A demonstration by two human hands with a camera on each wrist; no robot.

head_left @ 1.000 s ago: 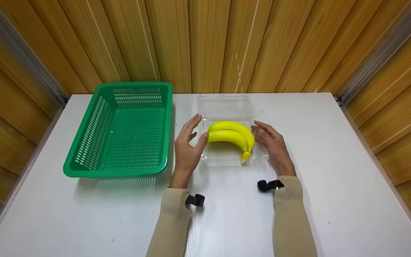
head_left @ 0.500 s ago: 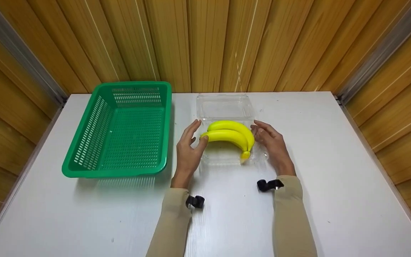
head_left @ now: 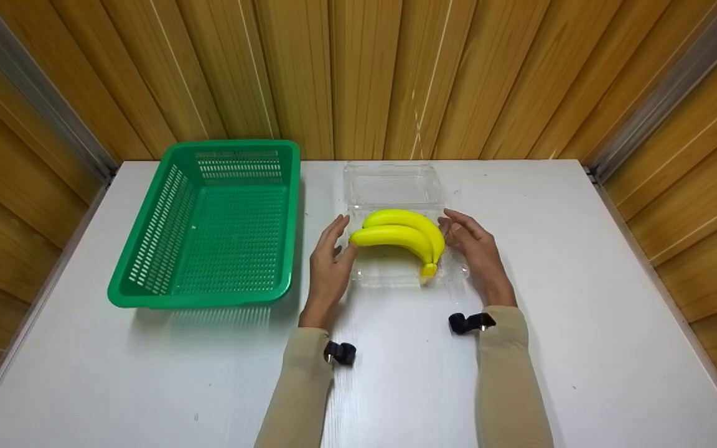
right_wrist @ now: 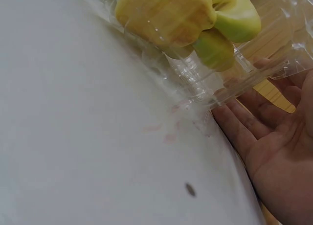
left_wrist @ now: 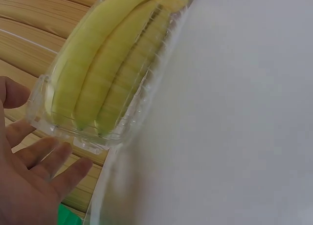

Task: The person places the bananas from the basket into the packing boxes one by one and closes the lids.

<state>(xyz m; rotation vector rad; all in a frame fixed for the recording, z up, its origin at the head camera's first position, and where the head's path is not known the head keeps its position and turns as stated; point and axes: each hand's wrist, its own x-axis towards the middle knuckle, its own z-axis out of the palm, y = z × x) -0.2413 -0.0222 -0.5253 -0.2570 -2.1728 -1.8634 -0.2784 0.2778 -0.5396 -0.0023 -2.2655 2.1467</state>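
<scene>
The bunch of yellow bananas lies in the clear tray, its stem at the tray's near right corner and one tip at its left edge. The hinged lid lies back, close to the far edge of the white worktop. The left hand stands beside the tray's left edge, fingers loosely spread, gripping nothing; whether it touches is unclear. The right hand has slightly bent fingers at the right edge, seemingly against the plastic without grasping it. The step in hand looks like settling the bunch within the tray; the next move probably calls for gentle inward pressure, keeping the stem inside the rim.
</scene>
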